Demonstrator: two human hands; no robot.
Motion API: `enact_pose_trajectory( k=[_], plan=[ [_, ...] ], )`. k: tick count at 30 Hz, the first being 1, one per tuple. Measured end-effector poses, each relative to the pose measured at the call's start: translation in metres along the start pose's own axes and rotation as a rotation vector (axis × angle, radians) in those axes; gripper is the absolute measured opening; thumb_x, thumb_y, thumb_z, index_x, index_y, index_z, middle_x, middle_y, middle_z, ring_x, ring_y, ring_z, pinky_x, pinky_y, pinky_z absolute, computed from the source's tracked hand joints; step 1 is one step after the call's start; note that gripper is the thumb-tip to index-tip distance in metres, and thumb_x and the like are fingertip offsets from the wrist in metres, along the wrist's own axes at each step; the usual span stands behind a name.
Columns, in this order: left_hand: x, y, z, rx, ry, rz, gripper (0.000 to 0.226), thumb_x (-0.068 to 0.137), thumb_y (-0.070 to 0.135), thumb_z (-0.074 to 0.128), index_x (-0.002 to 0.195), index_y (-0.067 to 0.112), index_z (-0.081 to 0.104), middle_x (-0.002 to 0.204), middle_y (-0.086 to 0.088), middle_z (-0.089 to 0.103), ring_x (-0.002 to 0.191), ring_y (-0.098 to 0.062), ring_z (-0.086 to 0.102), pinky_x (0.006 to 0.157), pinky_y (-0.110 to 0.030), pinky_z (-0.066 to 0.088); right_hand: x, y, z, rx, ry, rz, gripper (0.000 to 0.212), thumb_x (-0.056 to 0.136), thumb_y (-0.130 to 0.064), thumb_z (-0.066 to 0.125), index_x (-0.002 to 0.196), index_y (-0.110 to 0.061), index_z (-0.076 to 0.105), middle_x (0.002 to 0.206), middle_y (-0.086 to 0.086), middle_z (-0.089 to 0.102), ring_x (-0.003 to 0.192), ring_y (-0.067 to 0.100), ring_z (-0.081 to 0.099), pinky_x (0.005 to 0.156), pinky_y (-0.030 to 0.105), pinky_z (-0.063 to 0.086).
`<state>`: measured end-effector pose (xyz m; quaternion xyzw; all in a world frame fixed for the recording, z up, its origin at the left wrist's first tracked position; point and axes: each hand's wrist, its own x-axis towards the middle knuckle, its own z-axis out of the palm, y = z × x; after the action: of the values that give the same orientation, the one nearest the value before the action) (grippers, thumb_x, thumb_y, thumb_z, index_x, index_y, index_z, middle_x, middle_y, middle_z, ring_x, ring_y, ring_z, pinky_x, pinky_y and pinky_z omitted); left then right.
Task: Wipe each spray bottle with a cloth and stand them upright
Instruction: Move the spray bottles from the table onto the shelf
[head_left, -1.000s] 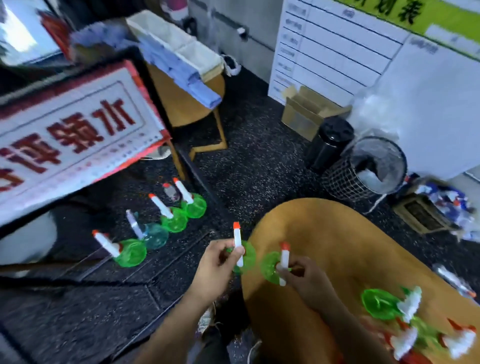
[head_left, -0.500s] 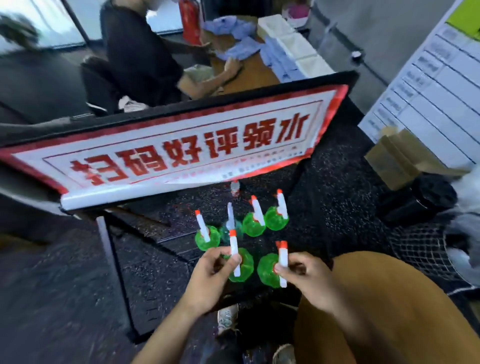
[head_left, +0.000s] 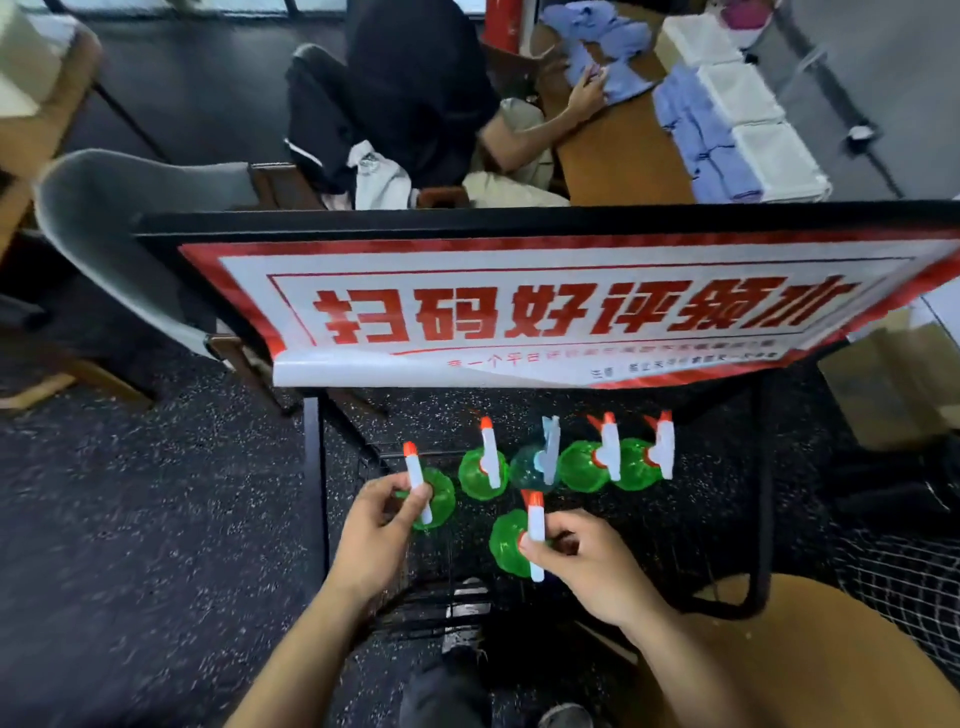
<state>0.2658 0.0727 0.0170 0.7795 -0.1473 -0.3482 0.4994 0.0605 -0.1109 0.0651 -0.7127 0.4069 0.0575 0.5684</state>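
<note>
The left hand (head_left: 376, 525) grips a green spray bottle (head_left: 434, 499) by its white neck at 9 o'clock of the row, and the right hand (head_left: 582, 558) pinches a second green bottle (head_left: 506, 540) at 6 o'clock, both upright over the speckled black floor (head_left: 130, 519). Four more bottles (head_left: 563, 462) stand side by side at 12 o'clock, hemmed in by a black frame (head_left: 314, 467) at left and right, with open floor beyond to 9 o'clock. Just above them hangs a red-and-white sign (head_left: 545, 306), upside down, reading 扫码好评领水; its smaller print is too blurred to read.

Four spray bottles (head_left: 563, 462) on speckled floor (head_left: 156, 519)
</note>
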Motion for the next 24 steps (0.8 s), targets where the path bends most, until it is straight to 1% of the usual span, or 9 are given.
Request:
enact_pose_trajectory(
  k=[5, 8, 10, 12, 14, 18, 20, 22, 24],
  plan=[
    [0.028, -0.012, 0.001, 0.005, 0.055, -0.002, 0.044, 0.091, 0.068, 0.064, 0.100, 0.028, 0.077, 0.102, -0.006, 0.073, 0.092, -0.023, 0.068, 0.079, -0.037, 0.049, 0.011, -0.005, 0.011, -0.033, -0.023, 0.013, 0.008, 0.089, -0.038, 0.081, 0.091, -0.031, 0.078, 0.099, -0.006, 0.068, 0.088, 0.004, 0.065, 0.076, 0.012, 0.043],
    [0.040, -0.013, 0.006, 0.016, 0.051, -0.024, 0.046, 0.088, 0.071, 0.062, 0.099, 0.029, 0.075, 0.097, 0.000, 0.068, 0.096, -0.043, 0.063, 0.083, -0.054, 0.053, 0.013, -0.007, 0.013, -0.046, -0.015, 0.019, 0.006, 0.089, -0.036, 0.081, 0.091, -0.032, 0.078, 0.099, -0.007, 0.068, 0.088, 0.001, 0.064, 0.076, 0.010, 0.044],
    [0.048, -0.015, 0.008, 0.009, 0.038, -0.052, 0.040, 0.091, 0.066, 0.064, 0.100, 0.029, 0.074, 0.096, 0.001, 0.063, 0.097, -0.049, 0.059, 0.090, -0.061, 0.053, 0.015, -0.006, 0.012, -0.050, -0.002, 0.027, 0.006, 0.088, -0.036, 0.082, 0.090, -0.032, 0.078, 0.100, -0.007, 0.069, 0.088, 0.000, 0.064, 0.075, 0.010, 0.044],
    [0.053, -0.013, 0.009, 0.021, 0.022, -0.073, 0.028, 0.097, 0.056, 0.067, 0.099, 0.028, 0.073, 0.095, 0.000, 0.062, 0.077, -0.030, 0.057, 0.090, -0.061, 0.054, 0.016, -0.004, 0.011, -0.052, 0.007, 0.044, 0.008, 0.087, -0.039, 0.082, 0.092, -0.033, 0.078, 0.101, -0.008, 0.069, 0.089, 0.001, 0.065, 0.076, 0.011, 0.044],
    [0.056, -0.012, 0.010, 0.038, 0.003, -0.076, 0.022, 0.101, 0.048, 0.066, 0.096, 0.027, 0.073, 0.097, -0.002, 0.065, 0.076, -0.013, 0.052, 0.086, -0.055, 0.055, 0.017, -0.002, 0.008, -0.057, 0.013, 0.057, 0.010, 0.087, -0.040, 0.082, 0.093, -0.033, 0.078, 0.101, -0.008, 0.069, 0.090, 0.002, 0.065, 0.077, 0.012, 0.044],
    [0.056, -0.009, 0.011, 0.061, -0.014, -0.076, 0.020, 0.103, 0.042, 0.066, 0.093, 0.027, 0.074, 0.105, -0.005, 0.073, 0.092, -0.020, 0.065, 0.086, -0.041, 0.050, 0.013, 0.000, 0.002, -0.050, 0.031, 0.068, 0.009, 0.088, -0.037, 0.081, 0.095, -0.033, 0.077, 0.102, -0.009, 0.067, 0.089, -0.002, 0.064, 0.076, 0.010, 0.045],
    [0.055, -0.004, 0.013, 0.063, -0.022, -0.074, 0.020, 0.104, 0.033, 0.065, 0.091, 0.021, 0.074, 0.096, -0.005, 0.074, 0.083, -0.012, 0.067, 0.078, -0.037, 0.051, 0.011, 0.002, 0.001, -0.043, 0.041, 0.069, 0.009, 0.089, -0.036, 0.081, 0.095, -0.032, 0.077, 0.102, -0.008, 0.067, 0.089, -0.003, 0.063, 0.076, 0.009, 0.044],
    [0.052, 0.003, 0.015, 0.069, -0.026, -0.067, 0.020, 0.106, 0.025, 0.064, 0.092, 0.015, 0.074, 0.088, -0.004, 0.074, 0.068, 0.002, 0.062, 0.068, -0.025, 0.048, 0.010, 0.004, -0.001, -0.041, 0.041, 0.070, 0.009, 0.089, -0.035, 0.081, 0.095, -0.030, 0.077, 0.102, -0.007, 0.067, 0.088, -0.003, 0.063, 0.075, 0.009, 0.044],
    [0.050, 0.007, 0.015, 0.069, -0.029, -0.065, 0.020, 0.106, 0.023, 0.063, 0.095, 0.011, 0.074, 0.086, -0.005, 0.074, 0.063, 0.006, 0.060, 0.061, -0.014, 0.044, 0.008, 0.006, -0.003, -0.045, 0.039, 0.072, 0.009, 0.089, -0.035, 0.081, 0.096, -0.030, 0.077, 0.103, -0.007, 0.067, 0.088, -0.003, 0.063, 0.075, 0.009, 0.044]
  ],
)
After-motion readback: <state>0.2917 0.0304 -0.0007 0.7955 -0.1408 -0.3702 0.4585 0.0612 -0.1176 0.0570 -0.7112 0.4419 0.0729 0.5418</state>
